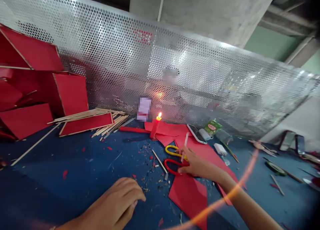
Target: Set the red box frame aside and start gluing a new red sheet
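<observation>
My right hand [197, 165] rests on red paper sheets [191, 193] and holds a thin white stick [185, 144] upright between its fingers. Right beside it lie scissors with a yellow handle [172, 151] and a red handle [170, 166]. My left hand [117, 205] lies knuckles-up on the blue table [75, 176] at the front, fingers curled, holding nothing. A lit red candle [155, 127] stands further back on red paper.
Red cardboard pieces [32, 86] are stacked at the left, next to a bundle of thin wooden sticks [110, 121]. A perforated metal screen [160, 76] closes the back. A phone [196, 133], a green packet [212, 126] and small tools lie at the right. Scraps litter the table.
</observation>
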Demonstrator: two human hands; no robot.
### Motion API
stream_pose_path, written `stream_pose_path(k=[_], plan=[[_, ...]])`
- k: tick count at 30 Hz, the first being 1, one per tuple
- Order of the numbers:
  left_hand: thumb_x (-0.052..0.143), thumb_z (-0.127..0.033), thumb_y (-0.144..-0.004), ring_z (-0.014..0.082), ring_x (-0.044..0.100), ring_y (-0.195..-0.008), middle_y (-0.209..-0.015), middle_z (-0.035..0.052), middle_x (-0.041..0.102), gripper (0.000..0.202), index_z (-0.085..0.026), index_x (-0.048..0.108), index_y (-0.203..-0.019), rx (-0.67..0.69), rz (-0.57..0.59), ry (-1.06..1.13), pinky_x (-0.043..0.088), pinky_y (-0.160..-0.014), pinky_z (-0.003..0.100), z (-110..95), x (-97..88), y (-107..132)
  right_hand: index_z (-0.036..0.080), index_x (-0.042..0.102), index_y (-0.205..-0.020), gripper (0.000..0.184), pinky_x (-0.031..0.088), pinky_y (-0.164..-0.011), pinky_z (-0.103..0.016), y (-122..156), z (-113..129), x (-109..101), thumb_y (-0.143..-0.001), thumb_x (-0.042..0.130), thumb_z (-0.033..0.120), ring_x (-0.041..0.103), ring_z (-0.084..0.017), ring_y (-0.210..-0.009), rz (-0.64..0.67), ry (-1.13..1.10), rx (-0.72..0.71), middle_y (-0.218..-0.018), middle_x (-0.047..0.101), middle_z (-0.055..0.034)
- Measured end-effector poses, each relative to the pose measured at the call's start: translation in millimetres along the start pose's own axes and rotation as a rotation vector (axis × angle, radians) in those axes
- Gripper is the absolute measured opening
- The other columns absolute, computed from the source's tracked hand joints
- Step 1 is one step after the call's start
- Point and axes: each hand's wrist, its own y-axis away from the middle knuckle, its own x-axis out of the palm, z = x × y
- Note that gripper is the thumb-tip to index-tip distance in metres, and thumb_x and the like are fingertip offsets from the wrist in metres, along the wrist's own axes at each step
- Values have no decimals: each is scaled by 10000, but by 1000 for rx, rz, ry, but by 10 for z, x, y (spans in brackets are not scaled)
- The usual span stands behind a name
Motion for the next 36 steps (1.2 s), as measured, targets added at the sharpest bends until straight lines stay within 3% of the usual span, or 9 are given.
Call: stream_pose_path(k=[4, 11, 19, 24, 29, 36], plan=[[411, -72, -905, 170, 578, -1095, -1104, -13, 658, 358, -312, 565, -1122, 9, -1, 8, 434, -1039, 340, 54, 59, 16, 235, 578, -1056, 365, 482, -926, -483, -36, 78, 71, -722, 725, 233, 633, -262, -1028, -6, 67, -15, -1070, 684, -52], [383, -51, -918, 167, 581, -1021, -1056, 7, 641, 339, -278, 555, -1100, -16, 4, 26, 463, -961, 327, 1, 30, -7, 215, 559, -947, 233, 489, -658, -315, -61, 152, 34, -743, 565, 102, 642, -208, -759, -38, 142, -98, -829, 672, -34], [382, -74, -918, 163, 589, -906, -966, 14, 634, 309, -263, 564, -1082, 7, -35, 33, 485, -848, 285, -22, -2, -49, 233, 544, -880, 329, 455, -795, -367, 25, 440, -222, -748, 379, -19, 576, -228, -940, -129, 209, -302, -949, 643, -67], [390, -76, -916, 164, 588, -890, -957, 9, 639, 301, -261, 567, -1073, 26, -52, 31, 477, -826, 280, -42, -10, -74, 236, 615, -996, 341, 438, -913, -445, 20, 265, -174, -844, 418, 4, 538, -259, -1120, -236, 316, -485, -1058, 673, -77], [384, -61, -908, 174, 578, -911, -969, 22, 639, 305, -243, 574, -1063, 29, -50, 16, 468, -823, 284, -63, -7, -75, 265, 675, -901, 269, 495, -881, -405, -28, 33, -37, -945, 453, 119, 612, -205, -1032, -124, 364, -567, -1122, 700, -24], [394, -37, -891, 168, 569, -880, -953, 14, 645, 306, -234, 577, -1038, 33, -78, 32, 448, -819, 287, -34, 21, -98, 325, 659, -1073, 263, 501, -940, -452, -292, -102, -12, -948, 515, 144, 595, -212, -1163, 33, 392, -659, -1278, 655, 37]])
